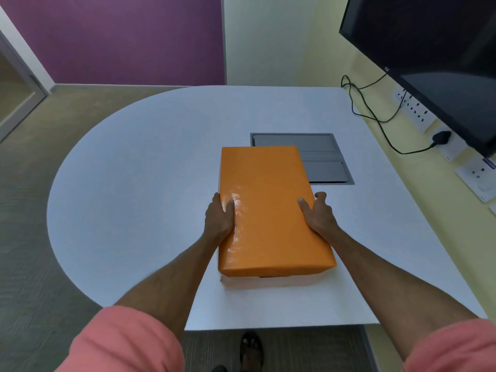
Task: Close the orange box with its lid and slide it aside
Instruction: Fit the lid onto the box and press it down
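An orange lid covers the box in the middle of the white table. Only a pale strip of the box's lower part shows under the lid's near edge, with a small dark gap there. My left hand grips the lid's left side, thumb on top. My right hand grips its right side, thumb on top and fingers curled over the edge.
A grey cable hatch is set into the table just behind and right of the box. A black monitor, wall sockets and cables line the right wall. The table's left end is rounded, with carpet beyond.
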A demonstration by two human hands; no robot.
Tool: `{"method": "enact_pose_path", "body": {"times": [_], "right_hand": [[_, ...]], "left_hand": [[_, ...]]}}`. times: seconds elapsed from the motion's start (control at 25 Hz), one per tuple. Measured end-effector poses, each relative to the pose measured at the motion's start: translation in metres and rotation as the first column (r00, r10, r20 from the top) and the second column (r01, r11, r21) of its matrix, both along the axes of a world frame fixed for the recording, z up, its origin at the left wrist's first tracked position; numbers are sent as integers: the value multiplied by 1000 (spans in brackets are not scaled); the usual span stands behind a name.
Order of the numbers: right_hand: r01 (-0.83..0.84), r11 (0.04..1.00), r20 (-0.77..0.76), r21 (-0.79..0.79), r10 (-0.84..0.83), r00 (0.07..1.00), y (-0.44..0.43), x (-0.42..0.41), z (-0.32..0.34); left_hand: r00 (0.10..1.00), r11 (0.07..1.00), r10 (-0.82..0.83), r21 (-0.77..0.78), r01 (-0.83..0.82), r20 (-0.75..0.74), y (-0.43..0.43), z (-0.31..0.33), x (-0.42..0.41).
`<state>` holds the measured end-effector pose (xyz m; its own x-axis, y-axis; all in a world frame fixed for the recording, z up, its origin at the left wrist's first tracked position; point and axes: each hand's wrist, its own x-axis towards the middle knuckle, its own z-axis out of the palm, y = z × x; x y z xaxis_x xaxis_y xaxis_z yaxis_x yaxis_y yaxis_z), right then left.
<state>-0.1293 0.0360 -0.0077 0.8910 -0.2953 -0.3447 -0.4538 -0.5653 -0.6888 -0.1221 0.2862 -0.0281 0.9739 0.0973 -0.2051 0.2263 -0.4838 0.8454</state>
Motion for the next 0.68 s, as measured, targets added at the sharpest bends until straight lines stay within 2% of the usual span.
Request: {"method": "enact_pose_path", "body": {"times": [0.24,0.4,0.68], "right_hand": [[-87,971,-5,-222,88,996,7,-38,-4],[-75,933,51,-353,99,994,9,-63,-11],[-59,929,78,-366,94,993,15,-73,-24]], "left_hand": [[1000,993,-12,114,10,19,1,-7,-30],[1000,983,-13,181,13,-1,-1,-12,-56],[1000,977,0,211,-6,31,2,-18,-68]]}}
